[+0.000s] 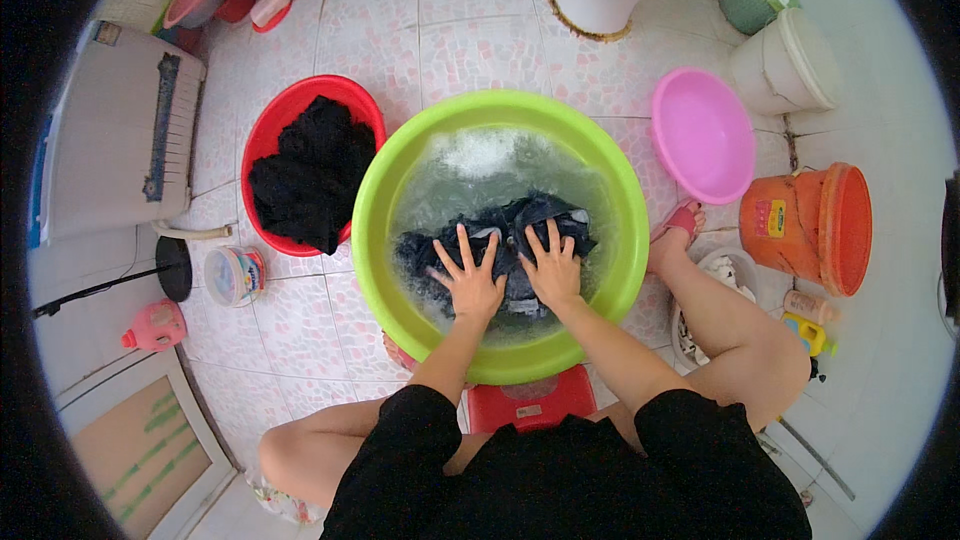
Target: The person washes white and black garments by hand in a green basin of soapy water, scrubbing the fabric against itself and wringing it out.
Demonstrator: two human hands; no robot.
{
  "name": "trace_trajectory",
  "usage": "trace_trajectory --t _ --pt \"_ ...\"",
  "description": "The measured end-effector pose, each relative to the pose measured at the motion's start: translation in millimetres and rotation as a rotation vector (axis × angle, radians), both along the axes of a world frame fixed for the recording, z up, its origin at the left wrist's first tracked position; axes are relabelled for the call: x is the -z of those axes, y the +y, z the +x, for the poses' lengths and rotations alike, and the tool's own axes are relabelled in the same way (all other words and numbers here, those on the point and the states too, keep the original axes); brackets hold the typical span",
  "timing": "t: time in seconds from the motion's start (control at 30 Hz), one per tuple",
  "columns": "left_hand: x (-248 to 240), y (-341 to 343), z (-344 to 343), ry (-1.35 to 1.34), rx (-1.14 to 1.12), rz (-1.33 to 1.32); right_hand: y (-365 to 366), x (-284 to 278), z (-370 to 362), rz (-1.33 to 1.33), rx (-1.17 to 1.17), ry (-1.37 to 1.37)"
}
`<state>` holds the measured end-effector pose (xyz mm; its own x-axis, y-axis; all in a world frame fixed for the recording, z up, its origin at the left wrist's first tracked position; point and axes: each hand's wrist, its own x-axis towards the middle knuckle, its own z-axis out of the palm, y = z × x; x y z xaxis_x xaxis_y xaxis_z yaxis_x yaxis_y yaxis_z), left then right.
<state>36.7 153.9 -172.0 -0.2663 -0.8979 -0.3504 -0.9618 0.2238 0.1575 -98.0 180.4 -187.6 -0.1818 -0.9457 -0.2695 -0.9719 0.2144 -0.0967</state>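
A large lime-green basin (378, 240) stands before me with cloudy, sudsy water in it. White foam (478, 152) floats at its far side. Dark navy clothing, perhaps denim (520, 215), lies wet and bunched across the middle, partly under water. My left hand (470, 278) rests on the left part of this garment, palm down with fingers spread. Over its right part lies my right hand (551, 268), likewise flat and spread. The undersides of both palms are hidden.
Left of the basin is a red basin (262, 220) holding black clothes (312, 172). On the right are a pink basin (703, 135), an orange bucket (800, 225) and a white bucket (785, 65). A red stool (530, 398) sits at the near rim; a white tub (234, 276) stands left.
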Motion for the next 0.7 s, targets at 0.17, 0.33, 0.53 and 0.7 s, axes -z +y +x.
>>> trace_trajectory --t 0.17,0.33,0.53,0.7 --pt "39 -17 -9 0.039 0.038 0.1 -18 28 -13 0.224 0.06 -0.085" --pt "93 -37 -10 -0.274 0.428 0.452 -24 68 -10 0.284 0.148 -0.101" --pt "103 -45 26 -0.097 0.725 0.284 -13 84 -34 -0.123 -0.217 -0.086" --pt "110 -67 7 0.028 0.084 0.385 -58 27 -37 0.339 0.234 -0.448"
